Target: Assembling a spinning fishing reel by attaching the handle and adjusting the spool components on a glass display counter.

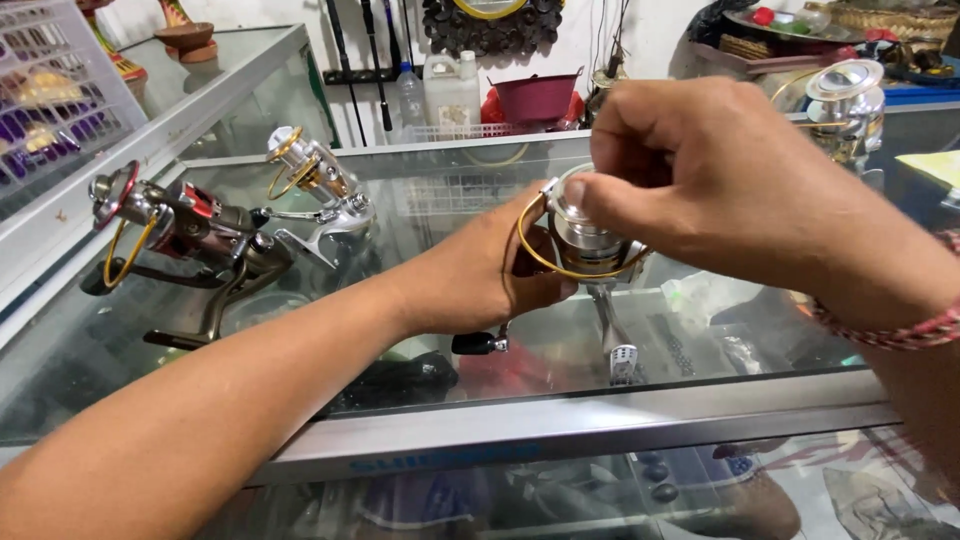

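Currently, the left hand [475, 275] is gripping the body of the silver spinning reel [590, 245] above the glass counter [700, 400], while the right hand [700, 170] is pinching its top cap. Turning gently, with the body braced, is keeping the gold bail wire [530, 250] clear.

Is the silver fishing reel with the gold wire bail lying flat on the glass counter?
No, both hands hold the silver fishing reel with the gold wire bail above the glass counter.

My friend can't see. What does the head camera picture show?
Two hands hold a silver fishing reel above a glass counter: the left hand grips its body, the right hand pinches its top. Two more reels, a dark red one and a silver-gold one, rest on the glass.
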